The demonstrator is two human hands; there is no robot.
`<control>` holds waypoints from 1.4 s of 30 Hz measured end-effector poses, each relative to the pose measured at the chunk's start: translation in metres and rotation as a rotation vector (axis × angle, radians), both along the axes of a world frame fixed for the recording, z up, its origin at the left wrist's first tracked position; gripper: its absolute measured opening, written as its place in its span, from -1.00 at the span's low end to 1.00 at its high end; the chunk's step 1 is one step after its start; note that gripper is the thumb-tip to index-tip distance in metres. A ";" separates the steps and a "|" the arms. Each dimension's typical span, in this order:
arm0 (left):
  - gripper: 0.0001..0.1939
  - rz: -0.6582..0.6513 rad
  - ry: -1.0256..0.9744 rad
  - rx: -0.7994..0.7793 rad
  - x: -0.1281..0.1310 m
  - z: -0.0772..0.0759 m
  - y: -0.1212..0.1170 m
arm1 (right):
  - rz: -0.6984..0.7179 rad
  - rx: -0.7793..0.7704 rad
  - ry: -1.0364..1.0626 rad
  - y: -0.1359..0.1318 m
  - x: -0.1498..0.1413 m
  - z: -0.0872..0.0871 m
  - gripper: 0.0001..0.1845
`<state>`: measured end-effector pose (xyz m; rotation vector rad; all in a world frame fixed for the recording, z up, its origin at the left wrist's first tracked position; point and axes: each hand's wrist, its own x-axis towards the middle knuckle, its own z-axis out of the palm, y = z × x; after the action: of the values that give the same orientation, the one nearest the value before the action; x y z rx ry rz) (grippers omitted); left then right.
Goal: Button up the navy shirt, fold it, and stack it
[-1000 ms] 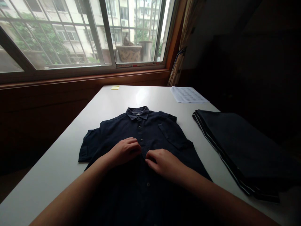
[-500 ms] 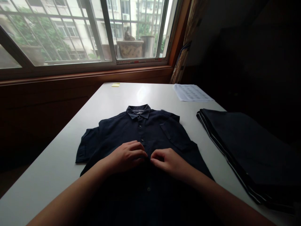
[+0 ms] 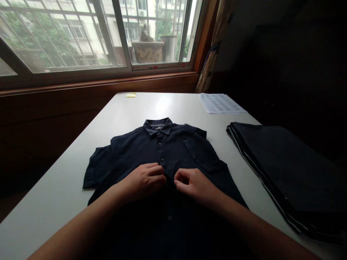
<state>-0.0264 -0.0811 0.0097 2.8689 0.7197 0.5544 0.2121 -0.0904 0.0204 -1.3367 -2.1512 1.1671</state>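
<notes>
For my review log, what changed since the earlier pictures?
The left hand has slid rightward and toward the person over the shirt; the right hand has edged right, widening the gap. No clear grasp or release shows. The dark cloth, papers and yellow note stayed put.

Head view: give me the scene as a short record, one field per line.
surface: white table
garment: dark shirt, face up, collar toward the window
left hand: at the shirt's button strip, fingers curled
right hand: beside it, thumb and forefinger pinched at the strip
right side: folded dark cloth
far edge: yellow note, printed sheets
</notes>
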 end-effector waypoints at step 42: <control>-0.88 -0.033 -0.097 0.025 -0.003 -0.003 0.003 | 0.022 0.413 -0.122 -0.017 -0.006 -0.017 -0.79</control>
<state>-0.0293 -0.0779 0.0066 2.8481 0.6538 0.6982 0.2056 -0.1076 0.0034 -1.2229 -2.3317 0.6101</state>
